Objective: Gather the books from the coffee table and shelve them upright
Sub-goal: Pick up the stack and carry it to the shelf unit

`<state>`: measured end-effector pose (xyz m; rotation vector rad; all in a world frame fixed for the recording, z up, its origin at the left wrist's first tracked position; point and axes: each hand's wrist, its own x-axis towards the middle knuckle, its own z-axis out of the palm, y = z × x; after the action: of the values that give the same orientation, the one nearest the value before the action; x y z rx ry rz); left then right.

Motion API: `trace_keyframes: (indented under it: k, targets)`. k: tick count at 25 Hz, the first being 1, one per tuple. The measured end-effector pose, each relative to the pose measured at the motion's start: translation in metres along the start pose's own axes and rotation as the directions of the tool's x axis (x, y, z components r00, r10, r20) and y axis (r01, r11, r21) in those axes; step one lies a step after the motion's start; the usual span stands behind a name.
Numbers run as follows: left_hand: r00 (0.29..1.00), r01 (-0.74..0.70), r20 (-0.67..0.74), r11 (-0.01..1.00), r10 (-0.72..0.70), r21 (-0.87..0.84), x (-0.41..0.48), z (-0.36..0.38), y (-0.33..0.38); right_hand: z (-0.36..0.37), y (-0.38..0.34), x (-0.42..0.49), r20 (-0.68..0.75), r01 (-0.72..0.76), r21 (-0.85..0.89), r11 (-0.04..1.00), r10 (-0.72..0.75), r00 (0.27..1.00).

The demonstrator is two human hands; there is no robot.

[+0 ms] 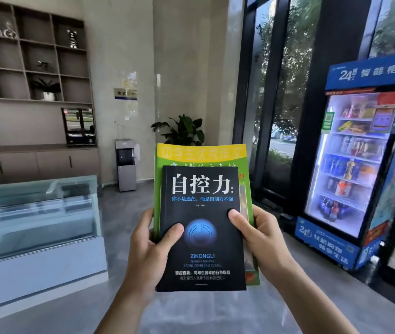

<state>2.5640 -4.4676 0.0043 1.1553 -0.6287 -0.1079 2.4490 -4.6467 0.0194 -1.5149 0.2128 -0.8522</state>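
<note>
I hold a small stack of books in front of me with both hands. A black book point(201, 189) with white and blue lettering lies on top. Under it is a larger green and yellow book point(199, 153), and more may be hidden beneath. My left hand point(150, 249) grips the stack's left edge, thumb on the black cover. My right hand point(259, 237) grips the right edge, thumb on the cover too. A wall shelf unit point(32, 66) with open cubbies stands at the far left. The coffee table is out of view.
A glass display counter point(35, 213) stands at the left. A water dispenser point(125, 165) and a potted plant point(182, 128) are against the far wall. A blue lit vending cabinet point(358, 165) stands at the right by tall windows. Grey floor stretches ahead.
</note>
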Motion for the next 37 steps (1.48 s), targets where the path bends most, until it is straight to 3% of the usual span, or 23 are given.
trace_keyframes:
  k: [5,10,19,28,37]
  targets:
    - [1.000,0.001,0.009,1.000,-0.001,-0.004,0.164,0.001,-0.067,0.022,0.054,0.168,0.019,-0.013,-0.025,1.000,0.013,1.000]
    - [1.000,0.013,-0.017,0.999,-0.012,0.042,0.328,-0.006,-0.163,0.039,0.155,0.333,0.039,-0.033,-0.013,0.999,0.033,0.999]
    - [0.987,-0.033,-0.154,0.990,0.054,0.134,0.660,-0.035,-0.281,0.130,0.284,0.695,0.208,-0.088,0.117,0.989,0.062,0.976]
    - [0.954,-0.073,-0.279,0.987,0.112,0.146,0.925,-0.138,-0.409,0.265,0.437,0.965,0.311,-0.083,0.124,0.989,0.040,0.949]
    - [0.935,-0.020,-0.348,0.990,0.067,0.137,1.213,-0.278,-0.502,0.446,0.560,1.235,0.390,-0.130,0.092,0.987,0.085,0.917]
